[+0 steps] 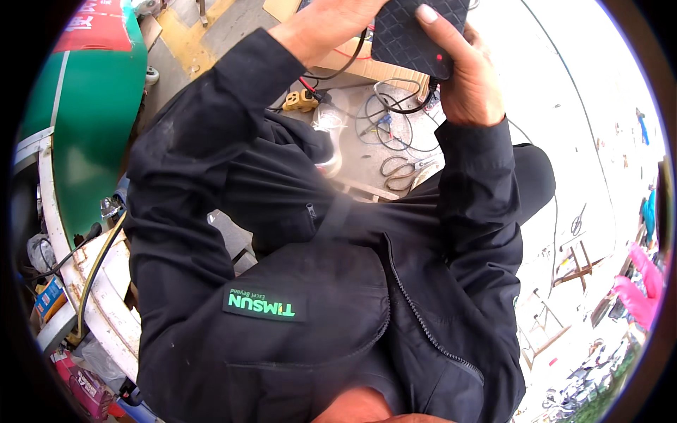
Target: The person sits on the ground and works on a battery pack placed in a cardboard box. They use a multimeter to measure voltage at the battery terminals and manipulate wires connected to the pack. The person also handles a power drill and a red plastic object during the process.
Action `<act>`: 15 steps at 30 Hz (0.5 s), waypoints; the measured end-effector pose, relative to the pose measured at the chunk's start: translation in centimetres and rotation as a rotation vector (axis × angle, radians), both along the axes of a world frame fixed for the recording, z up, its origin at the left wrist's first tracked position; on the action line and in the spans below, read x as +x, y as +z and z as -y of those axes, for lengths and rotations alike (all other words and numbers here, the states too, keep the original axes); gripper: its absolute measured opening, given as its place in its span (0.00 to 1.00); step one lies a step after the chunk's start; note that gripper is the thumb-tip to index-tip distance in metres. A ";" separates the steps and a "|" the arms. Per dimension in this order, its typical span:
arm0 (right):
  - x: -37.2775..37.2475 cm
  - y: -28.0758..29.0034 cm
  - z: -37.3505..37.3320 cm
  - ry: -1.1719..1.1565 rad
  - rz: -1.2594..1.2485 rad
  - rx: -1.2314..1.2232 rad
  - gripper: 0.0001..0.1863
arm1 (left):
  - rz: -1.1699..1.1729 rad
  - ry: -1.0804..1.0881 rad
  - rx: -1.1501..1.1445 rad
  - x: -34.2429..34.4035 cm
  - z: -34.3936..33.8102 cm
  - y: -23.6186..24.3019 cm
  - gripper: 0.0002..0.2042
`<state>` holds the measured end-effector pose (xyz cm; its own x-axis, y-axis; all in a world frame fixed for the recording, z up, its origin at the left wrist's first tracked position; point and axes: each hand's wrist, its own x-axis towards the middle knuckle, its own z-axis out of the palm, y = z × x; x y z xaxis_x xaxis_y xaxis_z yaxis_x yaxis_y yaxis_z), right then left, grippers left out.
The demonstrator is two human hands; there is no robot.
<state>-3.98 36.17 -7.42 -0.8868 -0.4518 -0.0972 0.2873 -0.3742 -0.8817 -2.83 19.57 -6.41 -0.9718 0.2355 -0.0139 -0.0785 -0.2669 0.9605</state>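
A flat black box [409, 42] with a diamond-patterned face and a small red light is held up at the top of the view. My right hand [472, 74] is closed around its right side, with the thumb lying across the face. My left hand [331, 28] is up against the top edge, close to the box's left side. Its fingers run out of the picture, so their grip is hidden. A black cable [405, 109] loops below the box, near its lower edge.
Beneath my hands are a cardboard box [345, 65], a yellow socket block [300, 101], tangled thin wires [384, 123] and scissors [400, 173] on the ground. My shoe [329, 123] is beside the wires. A green curved panel [95, 141] and a white metal frame [106, 296] stand at left.
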 end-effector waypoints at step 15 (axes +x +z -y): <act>0.7 -13.7 -15.2 -0.970 0.270 -0.125 0.22 | 0.137 -0.372 -1.362 3.2 16.0 -1.0 0.18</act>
<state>-3.29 51.37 -21.08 -0.8317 0.4312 -0.3497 -0.0059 -0.6366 -0.7712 0.41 3.61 -7.37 -0.8296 0.1995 -0.5215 -0.0499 0.9038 0.4250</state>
